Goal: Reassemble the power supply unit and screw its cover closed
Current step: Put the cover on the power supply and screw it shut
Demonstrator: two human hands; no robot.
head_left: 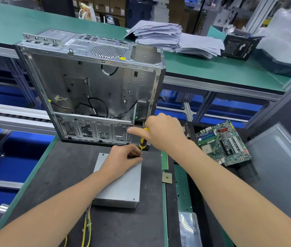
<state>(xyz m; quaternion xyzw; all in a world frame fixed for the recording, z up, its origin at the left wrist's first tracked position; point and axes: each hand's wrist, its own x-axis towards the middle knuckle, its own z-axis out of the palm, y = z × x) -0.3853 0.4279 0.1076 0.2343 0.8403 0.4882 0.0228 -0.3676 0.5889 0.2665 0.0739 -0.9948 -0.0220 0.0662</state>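
Note:
The grey metal power supply unit (121,189) lies flat on the dark mat, its cover on top and yellow wires (86,227) trailing from its near left side. My right hand (162,132) grips a yellow-and-black screwdriver (143,139), held upright with its tip at the unit's far right corner. My left hand (123,157) rests on the cover and pinches the screwdriver's shaft near the tip. The screw itself is hidden by my fingers.
An open, emptied computer case (94,90) stands just behind the unit. A green motherboard (224,141) lies to the right, with a RAM stick (164,160) and a CPU chip (167,178) beside the unit. Stacked papers (173,38) sit on the far bench.

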